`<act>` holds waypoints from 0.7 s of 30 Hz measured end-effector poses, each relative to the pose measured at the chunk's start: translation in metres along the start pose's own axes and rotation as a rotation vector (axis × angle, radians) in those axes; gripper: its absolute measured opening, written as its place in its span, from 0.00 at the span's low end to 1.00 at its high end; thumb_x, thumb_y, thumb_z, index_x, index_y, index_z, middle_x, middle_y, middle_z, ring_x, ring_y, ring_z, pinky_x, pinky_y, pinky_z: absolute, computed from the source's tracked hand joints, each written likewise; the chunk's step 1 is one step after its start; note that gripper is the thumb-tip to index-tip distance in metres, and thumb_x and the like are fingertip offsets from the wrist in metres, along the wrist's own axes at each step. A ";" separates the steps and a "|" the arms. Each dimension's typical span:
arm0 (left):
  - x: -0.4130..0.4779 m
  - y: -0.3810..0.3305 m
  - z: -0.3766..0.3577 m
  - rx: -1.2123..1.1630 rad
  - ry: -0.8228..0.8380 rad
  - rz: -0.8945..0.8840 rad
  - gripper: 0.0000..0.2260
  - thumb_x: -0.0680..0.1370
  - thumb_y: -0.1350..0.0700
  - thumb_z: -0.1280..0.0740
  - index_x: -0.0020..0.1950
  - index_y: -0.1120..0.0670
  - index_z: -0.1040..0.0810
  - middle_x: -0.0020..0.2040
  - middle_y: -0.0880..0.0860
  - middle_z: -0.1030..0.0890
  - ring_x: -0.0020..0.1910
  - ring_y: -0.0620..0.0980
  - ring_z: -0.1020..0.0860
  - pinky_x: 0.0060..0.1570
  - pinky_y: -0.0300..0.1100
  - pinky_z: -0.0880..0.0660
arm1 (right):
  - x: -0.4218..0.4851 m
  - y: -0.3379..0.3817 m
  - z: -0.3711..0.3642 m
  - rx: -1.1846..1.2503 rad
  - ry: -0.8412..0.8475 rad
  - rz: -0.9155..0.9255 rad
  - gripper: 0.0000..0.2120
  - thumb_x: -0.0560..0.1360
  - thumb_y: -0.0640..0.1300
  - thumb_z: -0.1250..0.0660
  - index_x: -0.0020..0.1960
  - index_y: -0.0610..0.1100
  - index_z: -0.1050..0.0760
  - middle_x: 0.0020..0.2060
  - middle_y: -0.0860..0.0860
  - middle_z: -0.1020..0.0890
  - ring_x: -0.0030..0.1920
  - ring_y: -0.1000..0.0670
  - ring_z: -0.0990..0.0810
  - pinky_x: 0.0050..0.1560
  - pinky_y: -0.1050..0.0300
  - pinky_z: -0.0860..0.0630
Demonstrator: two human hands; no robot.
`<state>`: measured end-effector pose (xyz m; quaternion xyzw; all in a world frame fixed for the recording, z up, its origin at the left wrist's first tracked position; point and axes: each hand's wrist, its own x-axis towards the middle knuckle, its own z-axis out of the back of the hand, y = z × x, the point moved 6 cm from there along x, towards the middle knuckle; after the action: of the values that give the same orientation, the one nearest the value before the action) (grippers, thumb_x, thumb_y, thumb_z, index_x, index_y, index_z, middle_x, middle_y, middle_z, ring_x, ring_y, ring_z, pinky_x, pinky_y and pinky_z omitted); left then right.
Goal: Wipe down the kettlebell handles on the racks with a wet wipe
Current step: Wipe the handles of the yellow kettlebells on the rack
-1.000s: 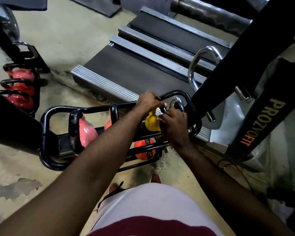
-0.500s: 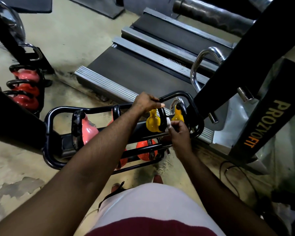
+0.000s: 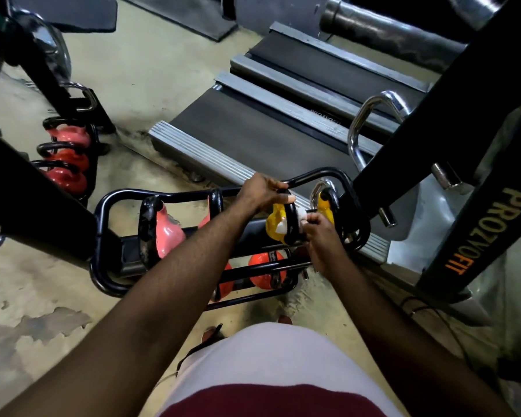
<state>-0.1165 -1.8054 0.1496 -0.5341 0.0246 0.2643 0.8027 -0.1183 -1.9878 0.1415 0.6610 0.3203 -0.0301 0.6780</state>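
The black tube rack (image 3: pixel 109 206) runs across the middle of the frame. The ribbed end of a treadmill (image 3: pixel 253 130) lies just behind its rear rail, and the black upright of a machine (image 3: pixel 487 230) crowds its right end. The yellow kettlebell (image 3: pixel 274 227) being wiped sits on the top tier, right of centre.

Its black handle (image 3: pixel 291 224) shows as a narrow arc. The long axis runs from top to bottom of the frame, the loop rises toward the camera and the bell lies to its left.

The left hand (image 3: pixel 262 191) is closed over the rack's rear rail, with the thumb stretched right across the top of the handle. The right hand (image 3: pixel 319 233) pinches a white wet wipe (image 3: pixel 302 215) against the right side of the handle.

Room there is tight. A second yellow kettlebell (image 3: pixel 325 206) stands just beside it, and the wipe and fingertips fill the narrow gap between the two. The curved right end of the rack is close beyond.

To the left there is more space along the tier, up to a pink kettlebell (image 3: pixel 166 233), though the left forearm crosses it. Orange kettlebells (image 3: pixel 265 269) sit on the lower tier, directly under the hands.

Bare floor (image 3: pixel 42 311) opens at the lower left. A second rack (image 3: pixel 69 158) of red kettlebells stands well apart at the left edge.
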 end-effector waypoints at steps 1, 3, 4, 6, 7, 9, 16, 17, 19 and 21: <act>0.000 -0.001 -0.001 -0.014 -0.006 -0.008 0.21 0.64 0.47 0.18 0.54 0.52 0.14 0.50 0.49 0.14 0.49 0.42 0.17 0.55 0.42 0.20 | 0.002 0.003 0.001 0.010 -0.031 0.017 0.07 0.79 0.32 0.41 0.47 0.42 0.29 0.36 0.44 0.22 0.33 0.49 0.22 0.35 0.56 0.23; -0.003 -0.003 -0.003 -0.019 -0.003 -0.021 0.20 0.65 0.49 0.19 0.54 0.52 0.15 0.51 0.49 0.14 0.49 0.42 0.17 0.56 0.41 0.21 | 0.010 0.017 0.001 0.021 -0.108 0.077 0.06 0.79 0.32 0.41 0.48 0.42 0.29 0.37 0.45 0.24 0.35 0.50 0.24 0.36 0.57 0.25; -0.005 -0.004 -0.005 -0.012 0.004 -0.027 0.20 0.65 0.49 0.19 0.54 0.53 0.15 0.50 0.50 0.14 0.48 0.43 0.17 0.56 0.42 0.20 | 0.012 0.023 -0.001 0.008 -0.131 0.107 0.05 0.78 0.33 0.40 0.48 0.42 0.29 0.38 0.44 0.24 0.37 0.50 0.25 0.39 0.56 0.25; -0.009 -0.005 -0.007 -0.013 0.028 -0.046 0.19 0.66 0.49 0.20 0.54 0.54 0.15 0.49 0.52 0.14 0.47 0.45 0.16 0.56 0.48 0.20 | 0.009 0.030 0.003 -0.016 -0.148 0.175 0.05 0.77 0.35 0.37 0.47 0.44 0.28 0.42 0.44 0.22 0.42 0.48 0.23 0.45 0.53 0.25; -0.009 -0.002 -0.008 -0.018 0.034 -0.049 0.21 0.66 0.48 0.20 0.55 0.55 0.15 0.48 0.53 0.14 0.46 0.46 0.16 0.55 0.49 0.20 | 0.004 0.030 0.009 -0.014 -0.150 0.187 0.05 0.77 0.35 0.37 0.48 0.44 0.27 0.44 0.44 0.21 0.44 0.48 0.22 0.46 0.53 0.24; -0.010 0.000 -0.011 0.000 0.015 -0.060 0.22 0.65 0.45 0.22 0.56 0.54 0.15 0.50 0.53 0.14 0.49 0.50 0.16 0.54 0.48 0.20 | -0.009 0.029 0.025 0.047 -0.144 0.170 0.07 0.80 0.34 0.39 0.54 0.43 0.26 0.48 0.44 0.20 0.46 0.49 0.20 0.47 0.55 0.21; -0.043 -0.039 -0.017 0.001 -0.161 -0.334 0.13 0.72 0.62 0.26 0.55 0.52 0.15 0.51 0.50 0.14 0.50 0.46 0.17 0.57 0.45 0.22 | -0.015 0.043 0.034 0.501 -0.027 0.054 0.08 0.80 0.31 0.42 0.53 0.40 0.27 0.48 0.39 0.20 0.45 0.46 0.20 0.43 0.57 0.17; -0.046 -0.042 -0.020 -0.070 -0.093 -0.339 0.13 0.71 0.63 0.25 0.53 0.52 0.15 0.48 0.49 0.14 0.47 0.46 0.17 0.56 0.47 0.21 | -0.015 0.045 0.033 0.534 -0.021 0.038 0.08 0.80 0.32 0.42 0.55 0.39 0.27 0.49 0.38 0.20 0.45 0.45 0.20 0.41 0.57 0.17; -0.053 -0.049 -0.026 -0.242 0.045 -0.321 0.11 0.71 0.64 0.24 0.51 0.52 0.15 0.41 0.49 0.15 0.40 0.45 0.19 0.49 0.45 0.21 | -0.018 0.049 0.032 0.545 -0.024 0.020 0.08 0.80 0.32 0.41 0.54 0.40 0.26 0.48 0.38 0.20 0.43 0.47 0.20 0.40 0.59 0.18; -0.059 -0.055 -0.027 -0.331 0.075 -0.321 0.10 0.72 0.66 0.26 0.51 0.55 0.16 0.38 0.52 0.17 0.37 0.47 0.22 0.41 0.41 0.24 | -0.019 0.051 0.034 0.473 -0.042 0.030 0.07 0.80 0.33 0.40 0.53 0.42 0.26 0.45 0.42 0.19 0.40 0.51 0.21 0.39 0.61 0.19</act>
<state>-0.1361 -1.8684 0.2035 -0.6648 -0.0744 0.1138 0.7345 -0.0962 -2.0201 0.1923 0.8054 0.2803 -0.1080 0.5110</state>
